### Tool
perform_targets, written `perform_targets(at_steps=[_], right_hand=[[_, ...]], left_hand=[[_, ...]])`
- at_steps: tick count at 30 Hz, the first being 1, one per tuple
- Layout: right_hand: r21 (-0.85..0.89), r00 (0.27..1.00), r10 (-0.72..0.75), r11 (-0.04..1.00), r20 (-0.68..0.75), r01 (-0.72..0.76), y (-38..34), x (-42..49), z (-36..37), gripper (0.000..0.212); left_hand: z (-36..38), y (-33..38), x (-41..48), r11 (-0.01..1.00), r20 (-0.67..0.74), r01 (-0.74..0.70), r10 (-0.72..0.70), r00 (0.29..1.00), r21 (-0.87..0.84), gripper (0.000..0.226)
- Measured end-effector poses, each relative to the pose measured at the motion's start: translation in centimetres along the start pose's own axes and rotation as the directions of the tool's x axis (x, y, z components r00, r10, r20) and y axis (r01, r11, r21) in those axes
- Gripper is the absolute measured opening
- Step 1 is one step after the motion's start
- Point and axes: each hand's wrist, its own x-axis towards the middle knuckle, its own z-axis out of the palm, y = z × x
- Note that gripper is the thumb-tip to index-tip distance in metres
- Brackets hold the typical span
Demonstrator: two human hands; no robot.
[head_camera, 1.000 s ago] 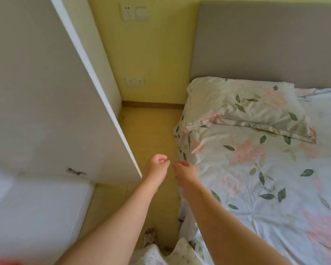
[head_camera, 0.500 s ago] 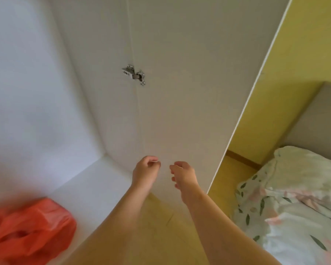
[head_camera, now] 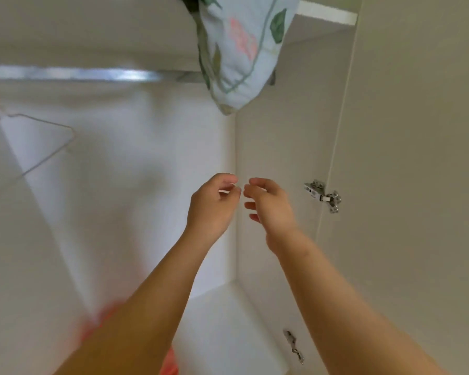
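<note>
Both my arms reach up into an open white wardrobe. My left hand (head_camera: 213,205) and my right hand (head_camera: 271,207) are side by side at mid-height, almost touching. Their fingers are loosely curled and hold nothing. Above them, a floral pillow or folded bedding (head_camera: 241,50), pale blue with green leaves and pink flowers, hangs over the edge of the upper shelf. Its lowest corner ends well above my fingertips.
A metal hanging rail (head_camera: 73,74) runs across under the shelf, with a wire hanger (head_camera: 46,147) at the left. An orange bag (head_camera: 103,318) lies blurred on the wardrobe floor (head_camera: 228,320). The open door (head_camera: 417,158) stands at the right on two hinges (head_camera: 322,194).
My view has swung from the bed to the left and upward into the wardrobe. Both hands have risen together, and their fingers have loosened from a tighter curl.
</note>
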Motion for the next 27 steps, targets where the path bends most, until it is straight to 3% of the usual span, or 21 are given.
perform_targets(at_steps=[6, 12, 14, 16, 18, 19, 24, 27], right_hand=[[0.085, 0.960, -0.242, 0.969, 0.141, 0.232, -7.7, 1.2, 4.4, 0.026], [0.072, 0.851, -0.520, 0.853, 0.065, 0.516, -13.2, 3.1, 5.5, 0.019], [-0.020, 0.763, -0.647, 0.762, 0.009, 0.647, -14.5, 3.6, 5.3, 0.024], [-0.258, 0.577, -0.813, 0.577, -0.083, 0.775, -15.4, 4.4, 4.9, 0.042], [-0.513, 0.405, -0.909, 0.394, -0.097, 0.762, -16.1, 5.2, 4.4, 0.066], [-0.598, 0.379, -0.920, 0.361, -0.101, 0.716, -16.4, 5.7, 4.0, 0.076], [-0.714, 0.394, -0.892, 0.425, -0.223, 0.556, -18.1, 6.8, 2.1, 0.088], [-0.758, 0.483, -0.861, 0.420, -0.159, 0.499, -18.7, 7.4, 1.4, 0.059]], left_hand=[[-7.2, 5.5, 3.6, 0.949, -0.214, -0.229, 0.275, 0.937, 0.219, 0.023], [-11.3, 8.6, 6.2, 0.806, -0.315, -0.410, 0.558, 0.768, 0.426, 0.026], [-12.0, 9.5, 6.8, 0.715, -0.327, -0.466, 0.671, 0.665, 0.521, 0.030], [-12.4, 10.4, 7.5, 0.624, -0.337, -0.496, 0.764, 0.550, 0.604, 0.027], [-12.5, 11.4, 8.2, 0.590, -0.357, -0.480, 0.793, 0.493, 0.649, 0.027], [-12.4, 12.0, 8.5, 0.582, -0.356, -0.465, 0.798, 0.487, 0.667, 0.030], [-11.7, 13.8, 9.9, 0.475, -0.271, -0.361, 0.830, 0.488, 0.803, 0.061], [-11.5, 15.1, 10.7, 0.434, -0.192, -0.273, 0.766, 0.613, 0.859, 0.075]])
